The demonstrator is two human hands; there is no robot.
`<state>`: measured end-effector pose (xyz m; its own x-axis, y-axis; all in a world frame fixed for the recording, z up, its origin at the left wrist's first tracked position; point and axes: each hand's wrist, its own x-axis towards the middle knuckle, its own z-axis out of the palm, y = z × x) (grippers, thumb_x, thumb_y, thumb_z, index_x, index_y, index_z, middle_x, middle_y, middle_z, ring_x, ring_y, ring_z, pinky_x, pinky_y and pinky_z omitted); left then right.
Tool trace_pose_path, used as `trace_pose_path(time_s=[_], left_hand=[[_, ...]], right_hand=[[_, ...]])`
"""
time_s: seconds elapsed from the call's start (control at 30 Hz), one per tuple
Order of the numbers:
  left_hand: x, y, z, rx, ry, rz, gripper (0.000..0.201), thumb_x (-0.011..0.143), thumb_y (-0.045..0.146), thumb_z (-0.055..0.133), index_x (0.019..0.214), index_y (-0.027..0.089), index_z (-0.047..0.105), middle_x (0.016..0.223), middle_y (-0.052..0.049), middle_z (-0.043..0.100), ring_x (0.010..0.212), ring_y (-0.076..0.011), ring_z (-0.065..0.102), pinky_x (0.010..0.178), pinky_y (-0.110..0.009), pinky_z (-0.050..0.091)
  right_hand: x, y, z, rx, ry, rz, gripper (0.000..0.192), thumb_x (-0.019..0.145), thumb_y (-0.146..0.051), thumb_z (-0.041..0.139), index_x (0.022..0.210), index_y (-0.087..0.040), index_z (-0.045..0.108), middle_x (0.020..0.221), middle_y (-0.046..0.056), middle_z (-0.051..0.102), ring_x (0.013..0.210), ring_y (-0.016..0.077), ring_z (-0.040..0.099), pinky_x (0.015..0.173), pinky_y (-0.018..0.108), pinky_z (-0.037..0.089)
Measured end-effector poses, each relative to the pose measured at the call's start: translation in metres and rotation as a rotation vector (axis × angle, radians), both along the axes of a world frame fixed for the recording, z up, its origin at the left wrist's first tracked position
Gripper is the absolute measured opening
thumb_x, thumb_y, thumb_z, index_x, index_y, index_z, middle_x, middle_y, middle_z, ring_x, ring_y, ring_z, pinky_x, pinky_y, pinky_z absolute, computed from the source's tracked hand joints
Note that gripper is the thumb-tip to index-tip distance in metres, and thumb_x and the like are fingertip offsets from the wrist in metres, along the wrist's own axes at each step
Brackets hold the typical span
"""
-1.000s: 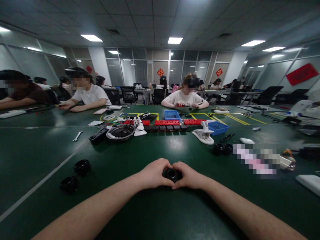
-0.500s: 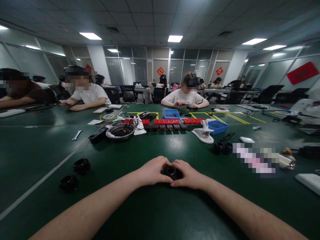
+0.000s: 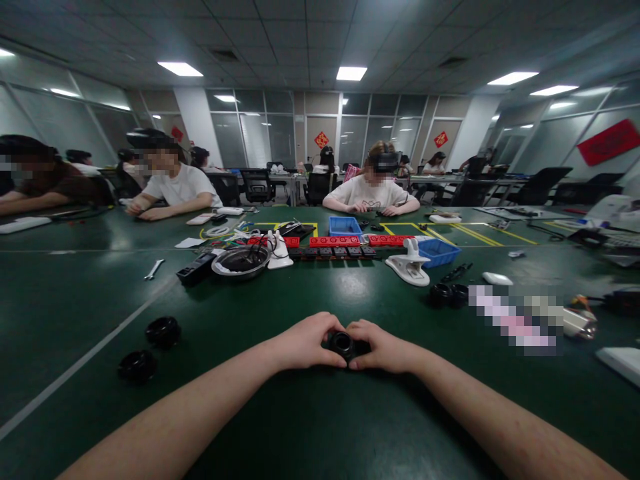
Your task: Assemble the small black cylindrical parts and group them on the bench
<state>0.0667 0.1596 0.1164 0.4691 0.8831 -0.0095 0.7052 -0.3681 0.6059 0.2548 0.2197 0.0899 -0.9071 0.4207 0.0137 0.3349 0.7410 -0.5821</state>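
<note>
The green bench (image 3: 320, 427) looks the same as a second ago, with bare room on both sides of the forearms. The left hand (image 3: 303, 344) and right hand (image 3: 383, 349) stay pressed together, fingers closed around the black ring (image 3: 343, 343), hardly moved. Two black caps (image 3: 150, 348) lie well apart to the left.

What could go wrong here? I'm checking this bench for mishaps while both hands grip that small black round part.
1. The black round part is pinched between the left hand and right hand by fingertips only; it might slip and roll across the green table.
2. Two loose black rings lie by the left forearm; a sweep of the arm could knock them away.
</note>
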Motion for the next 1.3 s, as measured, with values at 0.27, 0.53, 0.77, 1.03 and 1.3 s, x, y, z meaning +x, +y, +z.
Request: trace_pose_path(time_s=[0.27, 0.53, 0.77, 1.03, 1.3], left_hand=[[0.0, -0.001, 0.002, -0.001, 0.001, -0.001, 0.039, 0.06, 0.04, 0.063, 0.092, 0.019, 0.052, 0.087, -0.001, 0.048, 0.077, -0.0152, 0.046, 0.062, -0.023, 0.036], [0.002, -0.003, 0.002, -0.013, 0.012, 0.048, 0.042, 0.059, 0.042, 0.063, 0.092, 0.02, 0.053, 0.088, -0.001, 0.048, 0.077, -0.0157, 0.047, 0.061, -0.023, 0.037], [0.014, -0.012, 0.003, 0.015, 0.058, 0.172, 0.048, 0.054, 0.052, 0.063, 0.088, 0.02, 0.052, 0.087, -0.002, 0.05, 0.078, -0.018, 0.048, 0.061, -0.025, 0.037], [0.017, -0.011, -0.004, 0.1, 0.11, 0.294, 0.041, 0.058, 0.048, 0.061, 0.084, 0.018, 0.051, 0.084, -0.002, 0.051, 0.075, -0.0183, 0.049, 0.06, -0.026, 0.036], [0.002, -0.005, 0.007, -0.005, 0.052, 0.017, 0.04, 0.058, 0.044, 0.064, 0.088, 0.02, 0.053, 0.086, 0.0, 0.049, 0.078, -0.0155, 0.047, 0.06, -0.022, 0.035]], right_hand=[[0.001, -0.002, 0.001, -0.018, 0.014, 0.001, 0.035, 0.068, -0.035, 0.06, 0.099, -0.02, 0.055, 0.093, 0.002, 0.052, 0.09, 0.0189, 0.043, 0.08, 0.031, 0.032], [-0.001, 0.0, -0.002, -0.006, 0.035, -0.022, 0.033, 0.065, -0.033, 0.063, 0.094, -0.018, 0.056, 0.086, 0.001, 0.052, 0.084, 0.0175, 0.045, 0.074, 0.028, 0.034], [-0.005, -0.004, -0.007, 0.093, -0.032, -0.188, 0.039, 0.053, -0.042, 0.069, 0.076, -0.015, 0.053, 0.075, 0.001, 0.051, 0.071, 0.0153, 0.046, 0.058, 0.023, 0.033], [-0.018, -0.026, -0.014, 0.401, -0.069, -0.412, 0.049, 0.058, -0.06, 0.055, 0.08, -0.015, 0.052, 0.079, 0.006, 0.052, 0.073, 0.0201, 0.047, 0.064, 0.031, 0.033], [-0.004, -0.01, -0.001, 0.092, -0.003, -0.059, 0.042, 0.06, -0.043, 0.064, 0.093, -0.019, 0.054, 0.085, 0.002, 0.05, 0.082, 0.0181, 0.044, 0.072, 0.029, 0.034]])
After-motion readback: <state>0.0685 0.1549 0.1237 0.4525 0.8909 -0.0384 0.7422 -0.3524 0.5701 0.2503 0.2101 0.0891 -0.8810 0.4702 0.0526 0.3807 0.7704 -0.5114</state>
